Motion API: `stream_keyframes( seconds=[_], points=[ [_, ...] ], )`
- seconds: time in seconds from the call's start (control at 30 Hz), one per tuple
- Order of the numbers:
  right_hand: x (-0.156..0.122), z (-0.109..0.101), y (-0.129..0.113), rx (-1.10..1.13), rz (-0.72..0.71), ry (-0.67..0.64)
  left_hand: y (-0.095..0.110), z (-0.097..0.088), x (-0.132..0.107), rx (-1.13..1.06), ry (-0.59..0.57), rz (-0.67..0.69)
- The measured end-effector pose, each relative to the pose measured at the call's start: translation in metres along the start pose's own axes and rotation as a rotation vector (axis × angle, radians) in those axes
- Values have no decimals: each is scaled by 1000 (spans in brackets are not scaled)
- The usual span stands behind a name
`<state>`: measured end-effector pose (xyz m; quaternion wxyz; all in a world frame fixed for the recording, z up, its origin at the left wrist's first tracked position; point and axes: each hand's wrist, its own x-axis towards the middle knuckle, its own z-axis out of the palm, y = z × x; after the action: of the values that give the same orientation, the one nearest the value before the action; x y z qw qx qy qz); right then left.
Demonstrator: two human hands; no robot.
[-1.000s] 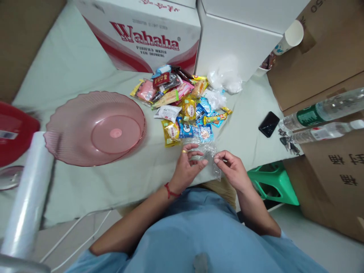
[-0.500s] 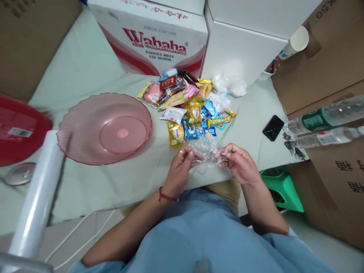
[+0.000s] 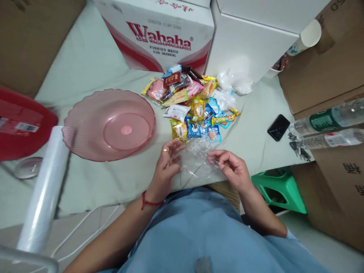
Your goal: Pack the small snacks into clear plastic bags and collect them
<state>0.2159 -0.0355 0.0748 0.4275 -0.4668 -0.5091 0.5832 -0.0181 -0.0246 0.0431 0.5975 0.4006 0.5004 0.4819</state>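
A crumpled piece of clear plastic film [image 3: 199,155] lies at the near edge of the table between my hands. My right hand [image 3: 230,167] pinches its right side between thumb and fingers. My left hand [image 3: 167,167], with a ring and a red cord at the wrist, is at the film's left, fingers apart and holding nothing. Just beyond sits a pile of wrapped snacks [image 3: 198,109], with yellow, blue, pink and white packets. To the left stands an empty, translucent pink bowl [image 3: 82,129] with a scalloped rim.
Behind the snacks stand a Wahaha carton [image 3: 165,41], a white box [image 3: 241,45] and bunched clear plastic [image 3: 234,81]. On the right lie a phone [image 3: 278,127], keys [image 3: 299,148] and bottles [image 3: 330,117]. A film roll [image 3: 42,189] and red container [image 3: 25,129] are left.
My left hand has let go of the plastic film and moved left, its fingers opening. My right hand still grips the film, which has spread toward the left.
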Motion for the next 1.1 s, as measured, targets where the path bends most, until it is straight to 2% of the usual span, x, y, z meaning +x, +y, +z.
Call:
stream_keyframes(
  seconds=[0.13, 0.2, 0.3, 0.4, 0.47, 0.53, 0.63, 0.7, 0.77, 0.8, 0.93, 1.0, 1.1],
  points=[
    [-7, 8, 3, -131, -23, -133, 8, 2, 13, 378, -4, 173],
    [-9, 9, 5, -156, -56, -172, 7, 9, 23, 507, -66, 225],
    [-13, 6, 6, -128, -66, -168, -2, 23, 35, 552, -170, 200],
    [-20, -6, 9, -98, -67, -113, -11, 33, 38, 506, -208, 104],
    [-26, -20, 12, -124, -46, -65, -13, 34, 35, 449, -171, 44],
    [-32, -38, 13, -175, 26, -54, -12, 32, 30, 410, -80, 36],
    [-34, -65, 7, -295, 181, -64, -7, 27, 20, 413, 25, 105],
    [-28, -74, -3, -398, 196, 7, -2, 28, 13, 463, 50, 174],
    [-17, -69, -15, -468, 112, 79, 2, 32, 7, 557, 59, 273],
    [-10, -62, -20, -492, 55, 72, 4, 35, 4, 604, 50, 333],
    [19, -15, -29, -549, -111, -82, 8, 41, -2, 732, 1, 540],
    [30, 3, -24, -533, -131, -63, 9, 37, -5, 753, 71, 540],
    [41, 11, -9, -394, -73, 88, 6, 17, -14, 635, 295, 399]
  ],
)
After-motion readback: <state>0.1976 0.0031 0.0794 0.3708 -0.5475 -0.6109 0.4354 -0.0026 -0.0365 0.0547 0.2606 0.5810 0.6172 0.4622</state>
